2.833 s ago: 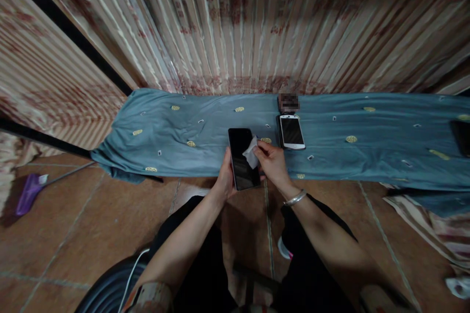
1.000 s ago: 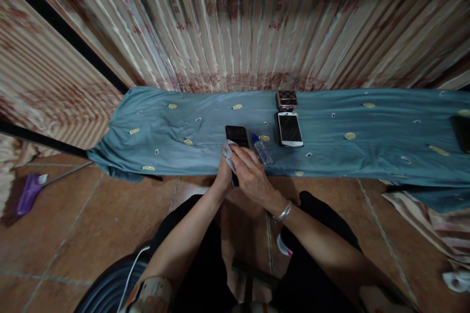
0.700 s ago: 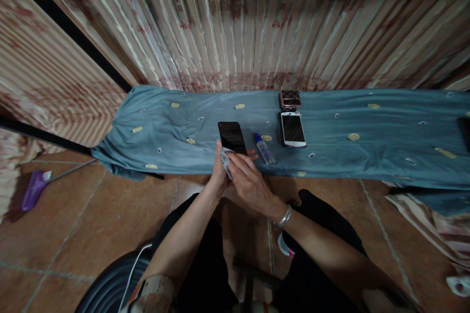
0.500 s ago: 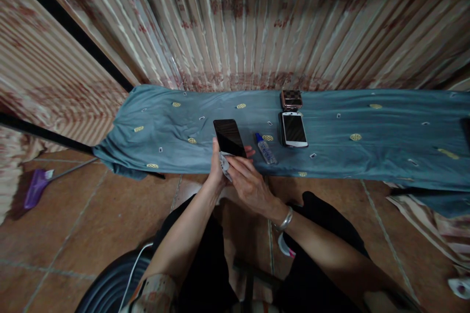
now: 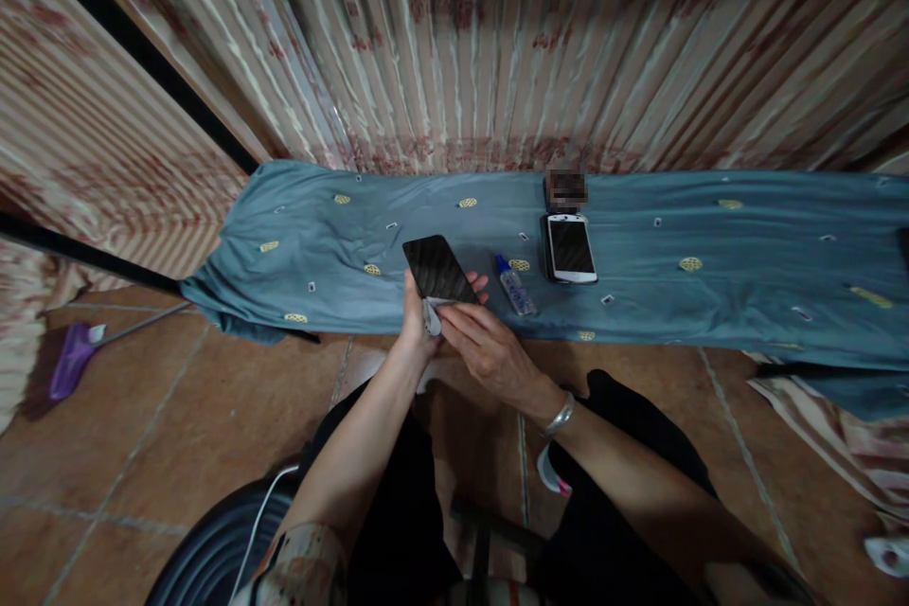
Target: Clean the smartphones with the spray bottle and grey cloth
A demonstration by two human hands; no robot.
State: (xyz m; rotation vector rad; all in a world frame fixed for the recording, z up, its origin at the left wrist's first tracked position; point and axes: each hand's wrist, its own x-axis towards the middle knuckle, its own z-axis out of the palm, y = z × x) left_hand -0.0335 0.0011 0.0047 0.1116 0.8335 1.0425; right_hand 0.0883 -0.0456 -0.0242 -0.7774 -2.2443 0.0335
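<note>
A dark smartphone (image 5: 438,269) lies tilted in my left hand (image 5: 416,320), whose fingers wrap beneath it and show at its right edge. My right hand (image 5: 490,347) has its fingers closed on a light grey cloth (image 5: 432,316), pressed to the lower end of the phone. Part of the cloth is hidden under those fingers. Just right of the hands, a clear spray bottle (image 5: 517,292) with a blue top lies on the cloth-covered bench. Beyond it rests a white phone (image 5: 572,248), and behind that a small brown box-like thing (image 5: 566,190), blurred out.
The blue-green bench cover (image 5: 639,303) runs across the view, with a pleated curtain (image 5: 454,47) behind. A purple dustpan or broom head (image 5: 69,362) is on the tiled floor at left. A black round ribbed object (image 5: 213,549) with a white cable sits beside my left leg.
The dark phone has turned slightly, its top end shifting left. My right hand and the cloth have moved a little along its lower end.
</note>
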